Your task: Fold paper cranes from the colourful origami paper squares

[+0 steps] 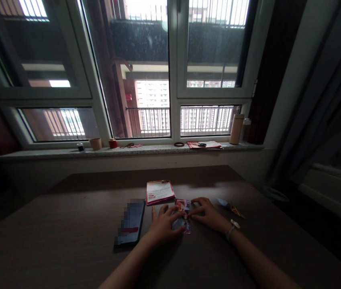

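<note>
A small, shiny, colourful printed packet [183,205] lies on the brown table, partly covered by my hands. My left hand [164,224] rests palm down over its left side, fingers spread, with the thumb near the lower edge. From the right, my right hand [207,213] reaches to the packet's edge with its fingers apart and slightly bent, the tips touching it or very close. A bracelet [233,228] circles my right wrist. Just beyond my left hand sits a stack of white and pink printed cards or booklets [159,191].
A dark phone [130,222] lies left of my left hand. A crumpled wrapper [230,206] is right of my right hand. The windowsill [158,150] holds a paper cup [95,144], a tan bottle [236,129], red papers [215,145] and other small items.
</note>
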Motion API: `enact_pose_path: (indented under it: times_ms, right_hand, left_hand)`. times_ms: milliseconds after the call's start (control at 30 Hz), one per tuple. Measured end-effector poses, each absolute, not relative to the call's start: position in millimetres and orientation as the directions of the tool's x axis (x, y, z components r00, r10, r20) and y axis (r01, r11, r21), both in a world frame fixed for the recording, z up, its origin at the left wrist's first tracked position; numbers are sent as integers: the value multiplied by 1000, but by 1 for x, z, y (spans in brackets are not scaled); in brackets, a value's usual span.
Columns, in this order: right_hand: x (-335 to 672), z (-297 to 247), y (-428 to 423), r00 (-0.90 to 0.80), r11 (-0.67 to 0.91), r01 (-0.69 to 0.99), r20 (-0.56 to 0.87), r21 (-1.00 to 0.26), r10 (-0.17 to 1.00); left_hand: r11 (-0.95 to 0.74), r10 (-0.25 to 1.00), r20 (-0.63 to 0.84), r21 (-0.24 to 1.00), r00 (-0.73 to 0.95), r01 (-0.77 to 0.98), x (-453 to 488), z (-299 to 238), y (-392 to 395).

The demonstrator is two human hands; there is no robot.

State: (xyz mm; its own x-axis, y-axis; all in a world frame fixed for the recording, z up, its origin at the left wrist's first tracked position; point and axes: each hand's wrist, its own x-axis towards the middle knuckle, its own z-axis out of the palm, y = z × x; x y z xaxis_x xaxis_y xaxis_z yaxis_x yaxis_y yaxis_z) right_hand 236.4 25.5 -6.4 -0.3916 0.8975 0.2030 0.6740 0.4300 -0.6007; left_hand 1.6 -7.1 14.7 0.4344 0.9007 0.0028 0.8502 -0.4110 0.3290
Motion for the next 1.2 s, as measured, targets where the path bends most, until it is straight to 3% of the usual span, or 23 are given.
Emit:
enact_pose_path:
  times_ms: [167, 567, 700, 933, 1200]
  right_hand:
    - [237, -10, 31, -296, 379, 722, 237, -579, 926]
    - [222, -13, 36, -121, 203, 910, 237, -361, 964]
    - [226, -10, 33, -171, 242, 908, 223, -343, 960]
    - [230, -4, 24, -462, 470, 791, 123, -392, 878]
    - [227, 1, 20, -387, 452, 812, 240, -370, 890]
  left_hand:
    - [-388, 906, -31, 343, 423, 856, 2, 17, -6]
    - [-387, 907, -29, 337, 420, 858, 2, 19, -8]
    - [-387, 903, -55, 328, 426, 862, 0, 21, -7]
    - [-365, 926, 36, 344, 377, 865, -9, 13, 4]
    - [-301, 950, 179, 317, 255, 899, -10, 5, 12]
